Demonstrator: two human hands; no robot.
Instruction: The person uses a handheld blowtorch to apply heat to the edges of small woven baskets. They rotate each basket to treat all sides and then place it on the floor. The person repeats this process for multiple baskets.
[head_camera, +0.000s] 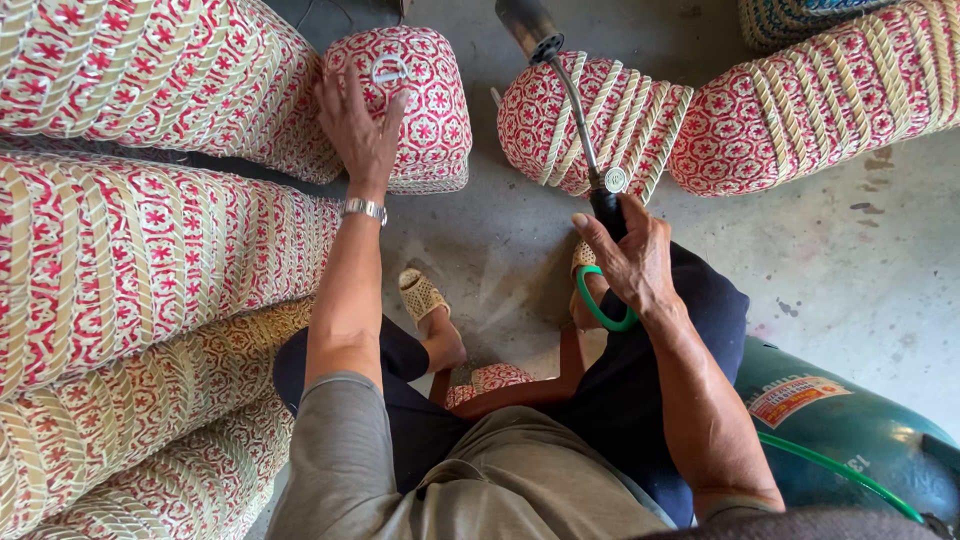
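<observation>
**Torch in the right hand, basket under the left**

Torch (580, 110): in the head view, it is a long metal wand with a dark nozzle at the top and a black grip low down. The right hand (625, 262) is closed around that grip, thumb lying along it, and the nozzle points up and away, over the floor (850, 270) between the baskets. A green hose (600, 305) loops under the same hand and runs back past the right arm to a green gas cylinder (860, 430) lying at the lower right.

The left hand (358, 130) rests open, fingers spread narrow, flat on the side of a small basket (420, 100) woven in red and white, which stands on the floor just ahead of the person. A silver watch (365, 209) sits on that wrist.

Stacks of the same red-and-cream woven baskets (130, 250) lie on their sides along the left, touching the small basket. Two more stacks (800, 100) lie across the top right, their ends near the torch's wand.

The person sits low, in dark trousers, feet in woven sandals (420, 295) on the concrete floor.
</observation>
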